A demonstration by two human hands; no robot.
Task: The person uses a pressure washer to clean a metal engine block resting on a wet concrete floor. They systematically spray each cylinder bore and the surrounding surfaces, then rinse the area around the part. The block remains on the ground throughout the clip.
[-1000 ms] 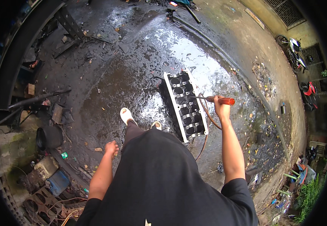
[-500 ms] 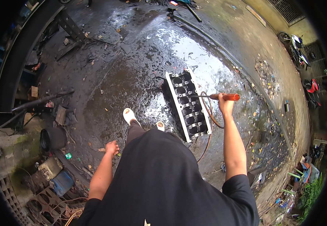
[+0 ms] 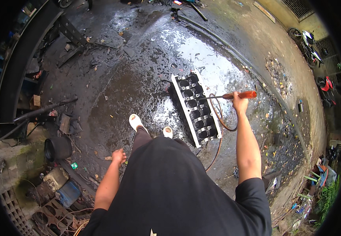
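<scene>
In my right hand (image 3: 240,103) is a spray gun (image 3: 250,94) with an orange body and a long, thin dark wand. The wand points left, and its tip reaches over the right side of a metal engine part (image 3: 197,142). This part has a pale rim and several dark round bores in rows, and it lies on the wet ground right of my feet. A brown hose (image 3: 222,125) loops below the gun and trails back toward me. My left hand (image 3: 118,156) hangs low at my left side, fingers curled, with nothing visible in it.
The wet, oily floor (image 3: 115,90) carries scattered leaves and debris. At left are a dark steel beam (image 3: 23,51), a black bucket (image 3: 57,148) and a blue jerrycan (image 3: 69,192). A motorcycle (image 3: 308,43) is parked at the far right.
My right hand has moved slightly right and up with the spray gun, drawing the wand back a little across the engine part. My left hand has barely moved.
</scene>
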